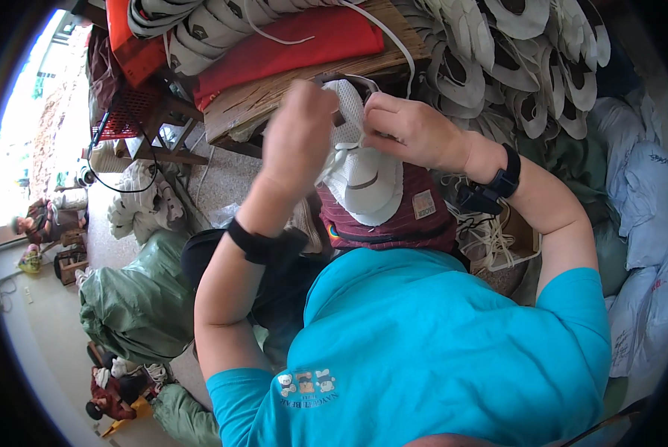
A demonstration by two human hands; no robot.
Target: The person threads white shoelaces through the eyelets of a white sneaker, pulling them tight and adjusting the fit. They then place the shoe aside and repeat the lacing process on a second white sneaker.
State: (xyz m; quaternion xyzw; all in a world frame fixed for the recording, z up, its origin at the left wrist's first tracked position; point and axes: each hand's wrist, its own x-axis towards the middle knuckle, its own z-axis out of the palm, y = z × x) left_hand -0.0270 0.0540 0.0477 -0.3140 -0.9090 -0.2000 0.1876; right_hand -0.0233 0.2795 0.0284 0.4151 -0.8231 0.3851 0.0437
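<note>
A white mesh shoe upper (362,188) rests over my lap, its toe towards me, on a maroon striped apron or cloth (431,190). A white shoelace (347,147) crosses the upper's opening. My right hand (408,128) is closed in a pinch beside the opening, on the lace. My left hand (302,123) is raised at the upper's left side, its fingers curled in and a little blurred. What it holds, if anything, is hidden. Both wrists wear black bands.
Ahead stands a wooden bench (256,112) with red cloth (297,52) and a row of grey-white shoe uppers (215,33). More uppers (528,67) hang at the far right. Loose laces (494,242) lie in a box at my right. Green sacks (136,298) and other people are on the left.
</note>
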